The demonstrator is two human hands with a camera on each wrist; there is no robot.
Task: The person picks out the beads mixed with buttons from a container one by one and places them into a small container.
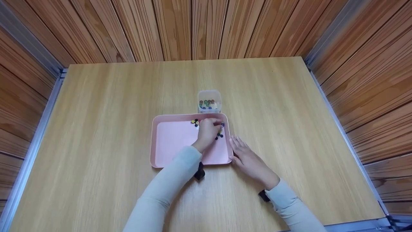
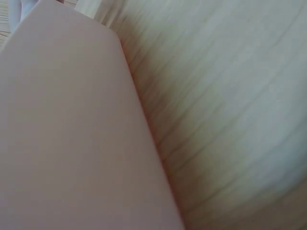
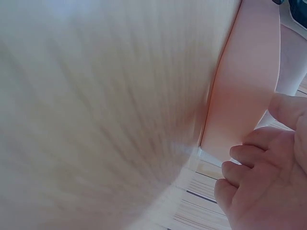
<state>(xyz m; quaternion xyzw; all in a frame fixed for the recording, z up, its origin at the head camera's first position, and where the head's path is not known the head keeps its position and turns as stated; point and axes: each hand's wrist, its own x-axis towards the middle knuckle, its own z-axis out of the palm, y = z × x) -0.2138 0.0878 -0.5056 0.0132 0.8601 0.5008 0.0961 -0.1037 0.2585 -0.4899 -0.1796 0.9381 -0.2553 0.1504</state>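
A shallow pink tray point(image 1: 170, 138) holds small round beads, mostly black and yellow, in a cluster point(image 1: 195, 122) near its far edge and another group point(image 1: 220, 135) near its right side. My left hand point(image 1: 207, 132) reaches into the tray between them, fingers bent and pointing right; I cannot tell whether it pinches a bead. The right hand point(image 1: 251, 161) lies along the tray's right wall, fingers extended and fingertips at the rim. In the right wrist view, its thumb is by the rim. The left wrist view shows the tray's outer wall point(image 2: 81, 124) but not the fingers.
Just behind the tray stands a small clear plastic container point(image 1: 209, 94) with several red, green and blue beads point(image 1: 206, 102) inside. Everything stands on a light wooden table point(image 1: 106, 129). Wood-panelled walls point(image 1: 173, 29) rise at the back and both sides.
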